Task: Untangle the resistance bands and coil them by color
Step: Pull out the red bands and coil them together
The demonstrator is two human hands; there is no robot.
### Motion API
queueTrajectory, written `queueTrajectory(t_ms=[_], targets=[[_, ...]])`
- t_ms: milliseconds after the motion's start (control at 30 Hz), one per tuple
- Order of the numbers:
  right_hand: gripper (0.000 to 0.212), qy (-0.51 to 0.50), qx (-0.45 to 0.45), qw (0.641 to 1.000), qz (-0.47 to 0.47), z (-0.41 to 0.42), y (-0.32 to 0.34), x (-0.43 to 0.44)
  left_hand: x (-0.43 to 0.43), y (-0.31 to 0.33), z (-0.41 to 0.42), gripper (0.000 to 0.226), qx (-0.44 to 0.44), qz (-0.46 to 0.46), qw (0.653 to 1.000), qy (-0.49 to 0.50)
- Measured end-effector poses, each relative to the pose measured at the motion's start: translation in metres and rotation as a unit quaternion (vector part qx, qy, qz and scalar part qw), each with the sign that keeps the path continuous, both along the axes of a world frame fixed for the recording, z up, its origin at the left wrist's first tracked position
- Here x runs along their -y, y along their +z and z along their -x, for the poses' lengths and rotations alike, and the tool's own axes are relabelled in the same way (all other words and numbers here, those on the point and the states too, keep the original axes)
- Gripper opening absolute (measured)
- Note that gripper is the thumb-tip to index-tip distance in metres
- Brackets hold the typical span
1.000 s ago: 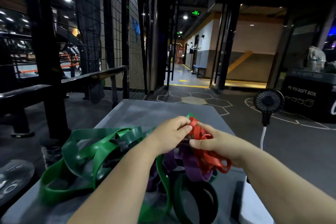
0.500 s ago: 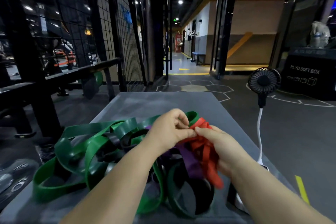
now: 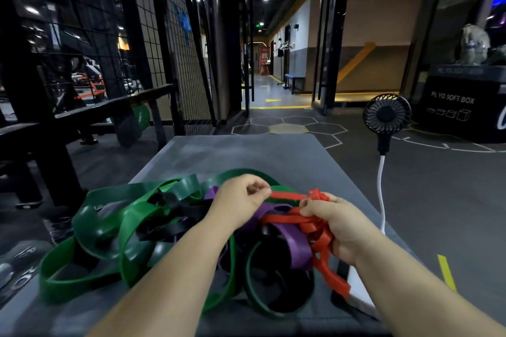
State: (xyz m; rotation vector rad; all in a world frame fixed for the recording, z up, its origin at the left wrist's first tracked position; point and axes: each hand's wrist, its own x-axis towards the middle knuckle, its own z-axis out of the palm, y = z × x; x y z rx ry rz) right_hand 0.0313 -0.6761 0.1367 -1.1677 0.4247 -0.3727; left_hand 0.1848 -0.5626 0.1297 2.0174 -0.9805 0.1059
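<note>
**A:** where's the red band (image 3: pixel 290 195) at now?

**B:** On the right side of the tangle, up on the grey tabletop (image 3: pixel 246 153). Half a sec ago both hands were bunched together over it. Now they've pulled apart and one red strand runs tight between them.

**A:** who's got what?

**B:** The left grip (image 3: pixel 241 197) pinches the end of that strand between thumb and fingertips. The right grip (image 3: pixel 336 224) is curled round a wad of red loops, with one loop dangling below it.

**A:** rest of the pile?

**B:** Pretty much the same as before. The purple band (image 3: pixel 293 243) sits right under the red, touching it. The green bands (image 3: pixel 109 227) sprawl out to the left with the black bands (image 3: pixel 175 227) woven through them. A small black fan (image 3: pixel 387 115) stands by the tabletop's right edge.
</note>
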Motion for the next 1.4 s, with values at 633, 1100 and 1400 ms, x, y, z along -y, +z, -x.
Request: queueTrajectory(t_ms=[633, 1100, 1400], targets=[[0.017, 0.079, -0.033, 0.973, 0.216, 0.009, 0.000, 0.005, -0.022, -0.008, -0.014, 0.048, 0.059, -0.355, 0.912, -0.198], [0.022, -0.046, 0.015, 0.983, 0.178, 0.013, 0.015, 0.024, -0.040, 0.012, -0.018, 0.028, -0.091, 0.016, 0.996, -0.019], [0.022, -0.150, -0.002, 0.976, 0.155, 0.022, 0.022, 0.043, -0.061, 0.029, -0.046, 0.021, -0.272, 0.312, 0.893, 0.174]])
